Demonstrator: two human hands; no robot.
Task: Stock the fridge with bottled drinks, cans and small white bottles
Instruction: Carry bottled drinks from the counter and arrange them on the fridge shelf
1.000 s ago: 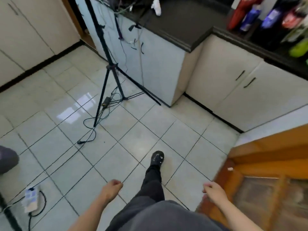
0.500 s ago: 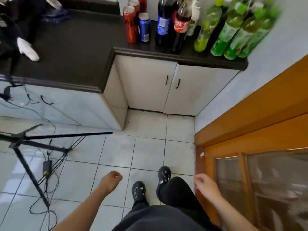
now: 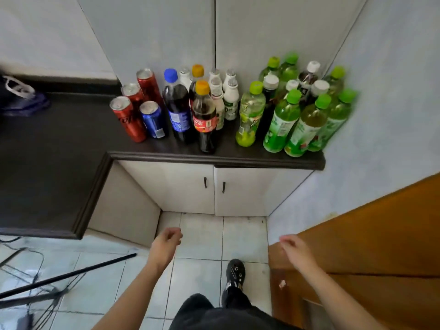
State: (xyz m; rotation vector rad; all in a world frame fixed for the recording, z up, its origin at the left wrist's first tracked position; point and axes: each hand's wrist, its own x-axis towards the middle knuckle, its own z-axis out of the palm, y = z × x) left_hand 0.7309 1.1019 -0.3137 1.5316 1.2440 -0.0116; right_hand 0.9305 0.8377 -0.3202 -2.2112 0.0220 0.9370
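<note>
My left hand (image 3: 166, 244) and right hand (image 3: 295, 248) hang over the tiled floor (image 3: 200, 236), well apart. Both hold nothing; fingers loosely curled.

The drinks stand upright on the dark desk (image 3: 59, 163), against the back cabinet:
- Left group: three red cans (image 3: 128, 119) and one blue can (image 3: 152, 120).
- Centre: dark soda bottles (image 3: 204, 115), with small white bottles (image 3: 229, 98) behind them.
- Right, in the corner: green bottles (image 3: 283, 120), with several white-capped dark bottles among them.

A wooden door (image 3: 381, 234) is beside my right hand.
</note>
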